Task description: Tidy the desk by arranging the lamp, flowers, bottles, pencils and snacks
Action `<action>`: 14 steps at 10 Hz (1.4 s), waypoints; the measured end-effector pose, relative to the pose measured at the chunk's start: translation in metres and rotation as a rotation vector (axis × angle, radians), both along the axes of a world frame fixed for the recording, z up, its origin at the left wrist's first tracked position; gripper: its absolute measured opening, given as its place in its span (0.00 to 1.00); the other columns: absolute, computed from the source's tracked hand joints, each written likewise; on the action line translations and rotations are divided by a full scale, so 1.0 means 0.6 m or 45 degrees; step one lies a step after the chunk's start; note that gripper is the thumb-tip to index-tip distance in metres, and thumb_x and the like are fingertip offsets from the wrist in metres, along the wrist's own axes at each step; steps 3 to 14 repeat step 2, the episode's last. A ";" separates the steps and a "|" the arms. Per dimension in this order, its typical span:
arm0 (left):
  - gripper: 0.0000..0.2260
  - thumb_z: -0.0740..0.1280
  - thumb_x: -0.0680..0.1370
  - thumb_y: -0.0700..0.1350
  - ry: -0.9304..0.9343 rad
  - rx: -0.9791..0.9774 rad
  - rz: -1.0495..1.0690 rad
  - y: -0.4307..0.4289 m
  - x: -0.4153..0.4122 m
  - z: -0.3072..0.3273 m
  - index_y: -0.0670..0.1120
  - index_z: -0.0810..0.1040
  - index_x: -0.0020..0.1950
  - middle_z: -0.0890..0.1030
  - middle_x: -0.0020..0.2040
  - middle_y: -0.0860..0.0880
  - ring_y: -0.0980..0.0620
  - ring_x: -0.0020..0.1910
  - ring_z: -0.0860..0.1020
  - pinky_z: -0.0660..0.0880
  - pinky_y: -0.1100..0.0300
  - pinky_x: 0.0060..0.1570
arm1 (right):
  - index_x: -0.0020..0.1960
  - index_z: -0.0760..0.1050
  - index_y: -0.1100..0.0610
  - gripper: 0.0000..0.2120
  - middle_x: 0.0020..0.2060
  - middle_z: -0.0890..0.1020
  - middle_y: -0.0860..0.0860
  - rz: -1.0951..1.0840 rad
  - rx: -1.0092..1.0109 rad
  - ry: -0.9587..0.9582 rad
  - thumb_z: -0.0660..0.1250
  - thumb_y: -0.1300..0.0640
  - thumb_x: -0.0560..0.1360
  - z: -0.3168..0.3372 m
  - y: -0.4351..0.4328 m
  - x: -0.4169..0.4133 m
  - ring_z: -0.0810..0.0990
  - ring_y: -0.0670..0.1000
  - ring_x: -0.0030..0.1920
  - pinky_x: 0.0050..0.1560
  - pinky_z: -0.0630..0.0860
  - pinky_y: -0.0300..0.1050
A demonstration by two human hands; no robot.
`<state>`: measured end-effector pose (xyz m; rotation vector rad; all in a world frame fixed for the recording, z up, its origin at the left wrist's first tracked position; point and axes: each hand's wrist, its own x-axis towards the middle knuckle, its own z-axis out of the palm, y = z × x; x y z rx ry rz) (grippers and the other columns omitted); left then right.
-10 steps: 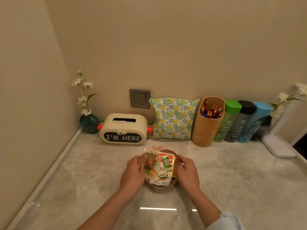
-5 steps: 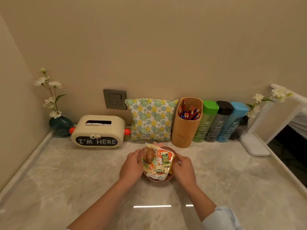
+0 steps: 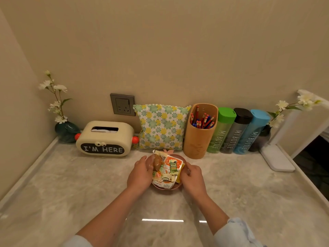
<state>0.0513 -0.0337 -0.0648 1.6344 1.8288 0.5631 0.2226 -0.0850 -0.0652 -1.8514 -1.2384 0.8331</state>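
Observation:
A pink bowl [image 3: 166, 188] heaped with wrapped snacks [image 3: 168, 169] stands mid-desk, just before the back row. My left hand [image 3: 140, 175] grips its left side and my right hand [image 3: 193, 178] grips its right side. Behind stand a wooden holder of red and blue pencils [image 3: 200, 132], then green [image 3: 221, 130], black [image 3: 235, 131] and blue bottles [image 3: 251, 132] leaning in a row. A dark vase of white flowers [image 3: 263, 138] stands beside the white lamp [image 3: 277, 157] at right. Another flower vase [image 3: 65, 131] fills the left corner.
A cream tissue box [image 3: 105, 138] reading "I'M HERE" and a floral cushion [image 3: 161, 127] line the back wall below a socket [image 3: 122, 104]. The marble desk [image 3: 71, 184] ends in a raised lip at left and an open drop at right.
The bowl and both hands have slid slightly farther toward the back row. My view has panned right, bringing the lamp base into fuller sight.

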 end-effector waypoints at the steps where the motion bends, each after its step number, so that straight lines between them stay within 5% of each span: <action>1: 0.24 0.58 0.81 0.51 -0.022 -0.021 0.036 -0.014 0.004 0.013 0.47 0.58 0.76 0.64 0.74 0.45 0.45 0.68 0.70 0.70 0.50 0.62 | 0.65 0.75 0.51 0.15 0.60 0.76 0.56 0.016 0.037 0.060 0.57 0.52 0.81 0.005 -0.014 -0.002 0.80 0.52 0.56 0.59 0.77 0.53; 2: 0.26 0.58 0.81 0.50 -0.018 -0.002 0.094 -0.026 0.010 0.020 0.45 0.56 0.76 0.62 0.74 0.43 0.44 0.68 0.70 0.70 0.50 0.61 | 0.67 0.72 0.51 0.17 0.65 0.71 0.55 -0.035 0.017 0.091 0.57 0.47 0.81 0.009 -0.024 0.003 0.76 0.53 0.61 0.65 0.74 0.51; 14: 0.26 0.58 0.81 0.50 -0.018 -0.002 0.094 -0.026 0.010 0.020 0.45 0.56 0.76 0.62 0.74 0.43 0.44 0.68 0.70 0.70 0.50 0.61 | 0.67 0.72 0.51 0.17 0.65 0.71 0.55 -0.035 0.017 0.091 0.57 0.47 0.81 0.009 -0.024 0.003 0.76 0.53 0.61 0.65 0.74 0.51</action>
